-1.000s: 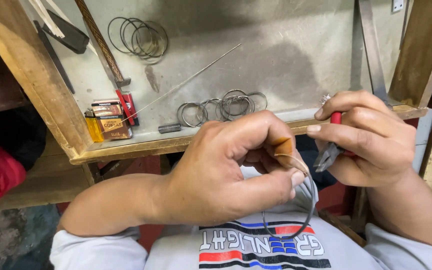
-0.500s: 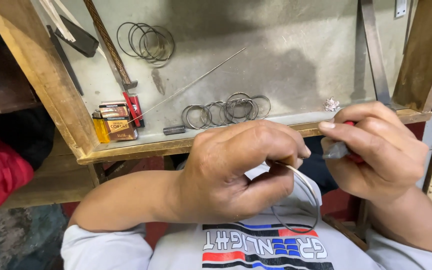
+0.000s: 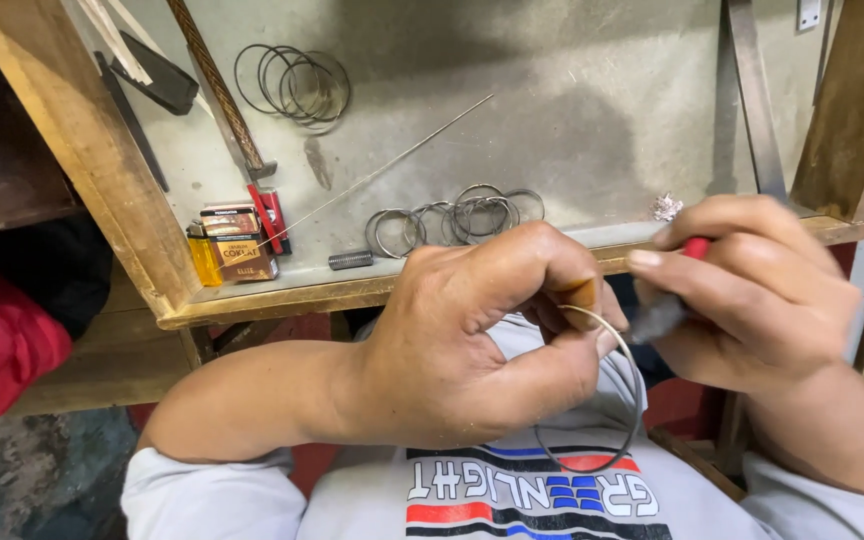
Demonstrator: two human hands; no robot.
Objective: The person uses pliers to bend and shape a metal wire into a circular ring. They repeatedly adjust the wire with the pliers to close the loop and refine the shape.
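A thin wire ring (image 3: 592, 400) is pinched between the thumb and fingers of the left hand (image 3: 472, 340) at the centre of the frame, its loop hanging down over a printed grey shirt (image 3: 512, 500). At the right, the right hand (image 3: 762, 290) is clenched around red-handled pliers (image 3: 667, 300), whose blurred tip is held against the ring's upper edge. Behind the hands, a grey work surface framed in wood (image 3: 592, 110) is seen. On it, a cluster of finished rings (image 3: 457, 215) lies at centre, another pile of rings (image 3: 292, 85) at upper left, a long thin rod (image 3: 382, 170) between them, and small yellow and brown boxes (image 3: 227, 245) at left.
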